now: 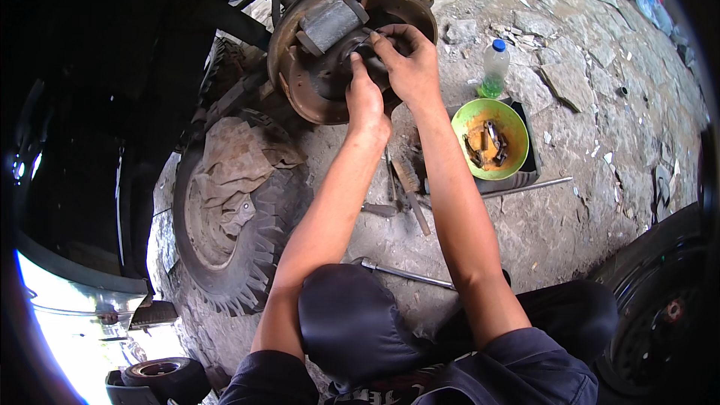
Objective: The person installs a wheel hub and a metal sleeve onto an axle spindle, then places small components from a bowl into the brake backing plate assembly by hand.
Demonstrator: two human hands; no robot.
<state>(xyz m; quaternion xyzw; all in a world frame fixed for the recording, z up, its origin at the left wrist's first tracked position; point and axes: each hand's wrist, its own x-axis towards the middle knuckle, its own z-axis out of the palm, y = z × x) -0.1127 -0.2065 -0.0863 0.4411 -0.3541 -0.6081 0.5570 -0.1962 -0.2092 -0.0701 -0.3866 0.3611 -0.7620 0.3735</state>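
Note:
Both hands work at the middle of a rusty brake backing plate point(307, 94) on the vehicle's axle. My left hand point(367, 101) is at the lower middle of the plate, thumb up against a dark part, its other fingers mostly hidden. On the right, my right hand point(415, 67) is curled, with thumb and index finger pinched together near the hub. Something small and dark sits at those fingertips; its kind does not show. A brake shoe point(330, 24) with a grey lining is at the plate's upper left, just beyond my fingers.
A green bowl point(519, 124) of metal parts and a bottle point(494, 71) of green liquid stand at right. A brush point(407, 178), a metal bar point(529, 187) and a wrench point(409, 275) lie on the ground. A treaded tyre point(259, 255) with a cloth point(232, 157) lies left.

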